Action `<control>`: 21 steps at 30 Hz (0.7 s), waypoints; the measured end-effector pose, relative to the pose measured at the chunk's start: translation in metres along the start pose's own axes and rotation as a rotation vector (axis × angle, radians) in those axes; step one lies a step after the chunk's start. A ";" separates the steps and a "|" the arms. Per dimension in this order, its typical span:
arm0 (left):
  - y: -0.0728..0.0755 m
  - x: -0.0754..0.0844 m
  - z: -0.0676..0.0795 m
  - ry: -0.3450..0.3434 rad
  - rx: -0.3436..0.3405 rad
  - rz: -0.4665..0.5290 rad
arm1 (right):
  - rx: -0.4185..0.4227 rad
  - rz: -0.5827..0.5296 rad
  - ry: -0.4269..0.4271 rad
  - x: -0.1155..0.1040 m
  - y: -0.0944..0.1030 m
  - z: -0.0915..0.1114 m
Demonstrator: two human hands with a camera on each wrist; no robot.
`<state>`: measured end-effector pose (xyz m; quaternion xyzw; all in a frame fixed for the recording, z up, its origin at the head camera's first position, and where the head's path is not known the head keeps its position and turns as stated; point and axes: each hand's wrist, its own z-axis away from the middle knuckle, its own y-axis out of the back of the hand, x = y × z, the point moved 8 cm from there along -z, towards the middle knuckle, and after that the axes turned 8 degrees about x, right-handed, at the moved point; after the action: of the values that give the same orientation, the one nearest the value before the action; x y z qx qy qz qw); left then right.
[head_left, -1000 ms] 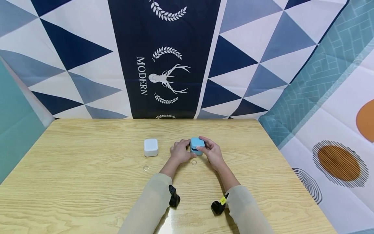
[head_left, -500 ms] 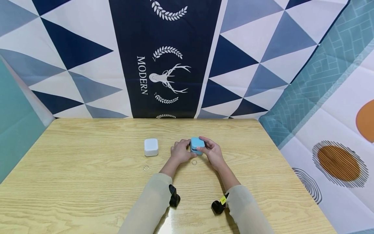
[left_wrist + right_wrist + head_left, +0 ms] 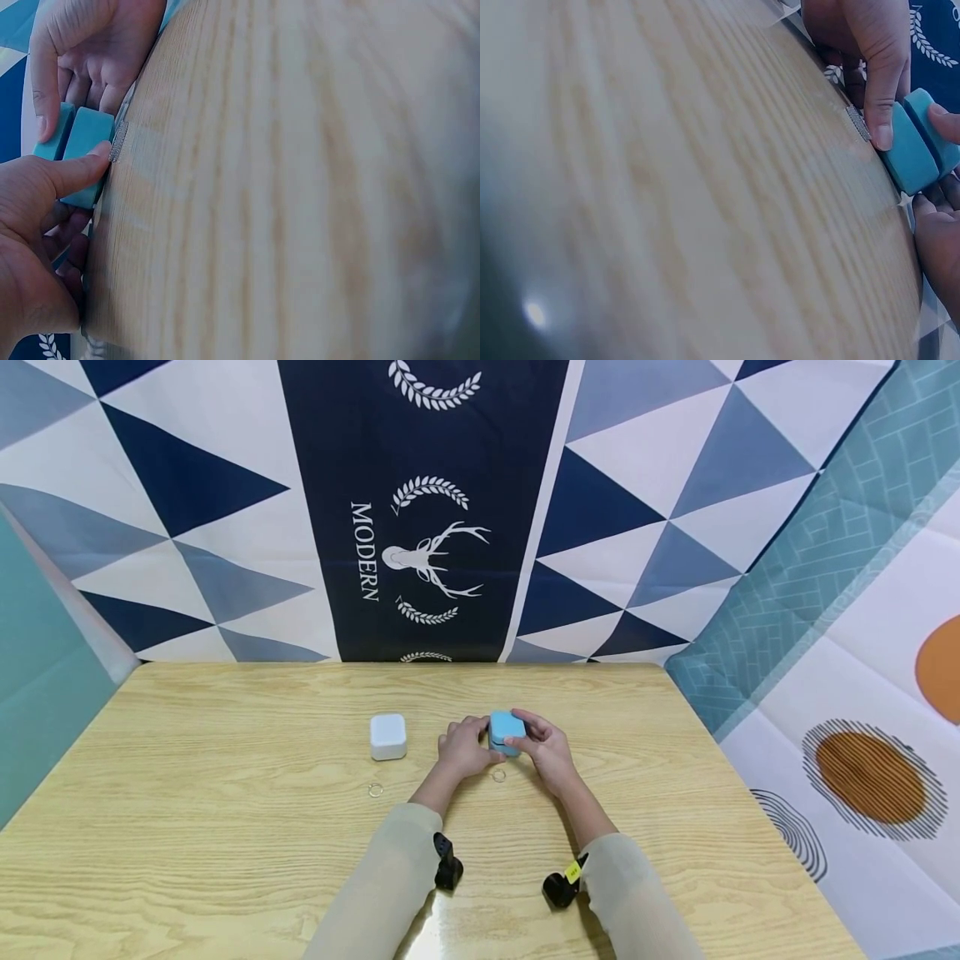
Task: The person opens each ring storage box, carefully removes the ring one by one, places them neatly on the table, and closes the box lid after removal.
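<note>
A small light blue jewelry box (image 3: 507, 725) with rounded corners stands on the table between both hands. My left hand (image 3: 462, 749) grips its lower half (image 3: 84, 142), thumb at the front and fingers at the side and behind. With thumb in front and fingers at the back, my right hand (image 3: 550, 753) holds the lid (image 3: 922, 120). Only a thin dark gap separates lid and base. Just in front of the box lies a thin ring (image 3: 493, 777); both wrist views show it as a sparkly band (image 3: 858, 122) close to the left thumb. The box's inside is hidden.
To the left stands a white box (image 3: 387, 737) of similar shape, and a second thin ring (image 3: 370, 792) lies in front of it. The wooden table (image 3: 225, 827) ends at a patterned cloth wall (image 3: 427, 510) behind.
The dark gap between the blue lid and its base has narrowed as the lid came down. Both hands have hardly moved, and the rings and white box are where they were.
</note>
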<state>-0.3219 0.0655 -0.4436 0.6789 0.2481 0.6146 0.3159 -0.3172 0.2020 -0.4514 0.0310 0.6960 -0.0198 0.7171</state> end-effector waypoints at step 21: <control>-0.001 0.000 -0.001 0.004 0.003 0.000 | -0.039 0.000 0.014 0.001 0.000 -0.002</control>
<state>-0.3230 0.0662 -0.4444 0.6781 0.2496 0.6155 0.3146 -0.3190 0.2017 -0.4523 0.0173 0.7011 -0.0059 0.7128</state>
